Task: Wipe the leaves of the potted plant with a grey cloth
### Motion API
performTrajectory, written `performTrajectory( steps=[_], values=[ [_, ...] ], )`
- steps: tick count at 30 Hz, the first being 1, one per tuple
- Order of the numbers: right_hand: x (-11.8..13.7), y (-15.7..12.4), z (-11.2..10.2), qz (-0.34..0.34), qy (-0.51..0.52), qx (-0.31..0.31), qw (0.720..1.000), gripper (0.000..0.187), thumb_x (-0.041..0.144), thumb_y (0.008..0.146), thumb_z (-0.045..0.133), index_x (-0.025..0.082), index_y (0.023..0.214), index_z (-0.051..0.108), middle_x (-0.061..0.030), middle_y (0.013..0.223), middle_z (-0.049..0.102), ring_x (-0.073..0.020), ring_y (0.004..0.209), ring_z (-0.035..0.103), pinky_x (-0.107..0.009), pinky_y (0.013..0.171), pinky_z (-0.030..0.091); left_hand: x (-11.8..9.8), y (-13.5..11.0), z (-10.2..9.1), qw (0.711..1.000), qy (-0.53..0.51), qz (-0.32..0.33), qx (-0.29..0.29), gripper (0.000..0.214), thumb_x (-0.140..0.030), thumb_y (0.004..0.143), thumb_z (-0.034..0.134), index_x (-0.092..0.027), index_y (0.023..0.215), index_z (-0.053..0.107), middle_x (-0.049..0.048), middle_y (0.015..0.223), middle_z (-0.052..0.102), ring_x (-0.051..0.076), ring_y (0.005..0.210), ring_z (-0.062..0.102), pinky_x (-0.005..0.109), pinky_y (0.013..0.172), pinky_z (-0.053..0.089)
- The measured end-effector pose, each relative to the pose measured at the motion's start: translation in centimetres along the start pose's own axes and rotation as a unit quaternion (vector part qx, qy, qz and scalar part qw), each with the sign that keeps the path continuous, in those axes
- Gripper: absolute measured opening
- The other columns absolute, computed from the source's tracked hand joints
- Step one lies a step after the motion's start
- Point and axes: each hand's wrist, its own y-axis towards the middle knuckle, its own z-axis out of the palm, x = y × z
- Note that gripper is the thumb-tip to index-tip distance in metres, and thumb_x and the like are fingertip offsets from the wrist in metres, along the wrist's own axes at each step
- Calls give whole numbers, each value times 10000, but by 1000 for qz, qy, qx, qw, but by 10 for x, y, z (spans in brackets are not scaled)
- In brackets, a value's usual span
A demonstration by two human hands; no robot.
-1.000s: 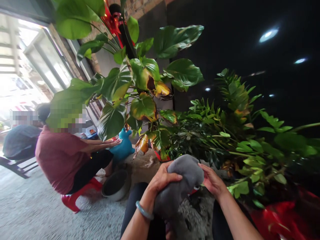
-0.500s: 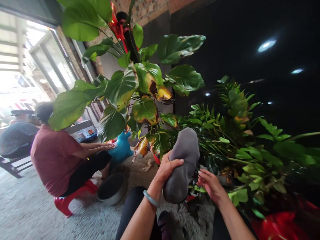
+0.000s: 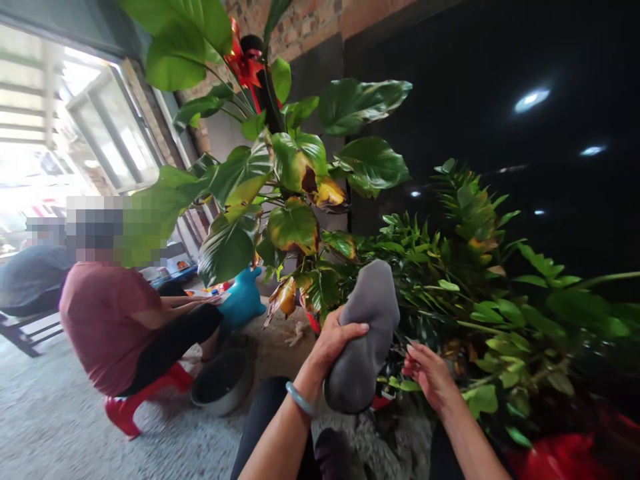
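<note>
My left hand (image 3: 334, 343) is wrapped round a grey shoe (image 3: 369, 320), its thumb pressed on the flat, sole-shaped face turned toward me. The shoe looks soft and fabric-covered, with a dark edge at its lower end. A pale green bangle (image 3: 300, 398) circles my left wrist. To the right of the shoe, and apart from it, my right hand (image 3: 427, 375) has thumb and forefinger pinched together. A thin sliver seems to stick out at those fingertips, too small to name.
A large leafy plant (image 3: 295, 223) stands in front, with bushy greenery (image 3: 480, 287) to the right. At left a person in a pink shirt (image 3: 105, 320) sits on a red stool (image 3: 145, 400) by a grey basin (image 3: 225, 383) and a blue toy animal (image 3: 245, 297). Red plastic (image 3: 560, 457) lies lower right.
My right hand has drawn slightly right and down, away from the shoe's edge. The left hand keeps its hold on the shoe. The view has shifted a little.
</note>
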Motion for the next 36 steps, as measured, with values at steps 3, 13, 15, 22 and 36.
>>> performTrajectory(
  steps=[3, 13, 15, 22, 36],
  values=[
    [0, 2, -3, 7, -4, -9, 1000, 327, 289, 361, 849, 236, 626, 665, 25, 465, 623, -182, 425, 571, -319, 452, 474, 27, -11, 1, 990, 111, -66, 58, 367, -260, 467, 778, -133, 805, 713, -6, 665, 649, 163, 625, 564, 264, 598, 436],
    [1, 0, -5, 8, 8, -23, 1000, 339, 250, 370, 850, 211, 657, 676, 4, 515, 647, -163, 446, 572, -315, 484, 487, -9, -13, -28, 994, 20, 29, -108, 482, -332, 495, 792, -150, 934, 709, 15, 761, 700, 190, 694, 609, 285, 660, 476],
    [1, 1, -5, 11, 11, -26, 1000, 348, 243, 355, 855, 208, 653, 678, 8, 506, 640, -163, 446, 573, -314, 480, 491, 0, -9, -32, 981, 43, 47, -185, 413, -309, 496, 777, -152, 871, 707, 14, 726, 695, 184, 681, 602, 278, 652, 470],
    [2, 0, -6, 15, 13, -31, 999, 330, 225, 355, 862, 205, 636, 691, 7, 495, 634, -172, 452, 574, -319, 471, 490, 28, -59, -28, 991, 75, -105, 30, 359, -244, 491, 753, -126, 829, 731, 0, 659, 674, 160, 590, 563, 254, 553, 430],
    [2, -2, -5, 5, 25, -41, 999, 329, 255, 333, 865, 225, 604, 681, 30, 484, 631, -147, 435, 554, -283, 437, 475, 31, -42, -20, 988, 38, -141, 45, 395, -211, 435, 765, -126, 820, 735, 9, 672, 699, 168, 598, 593, 267, 589, 468]
  ],
)
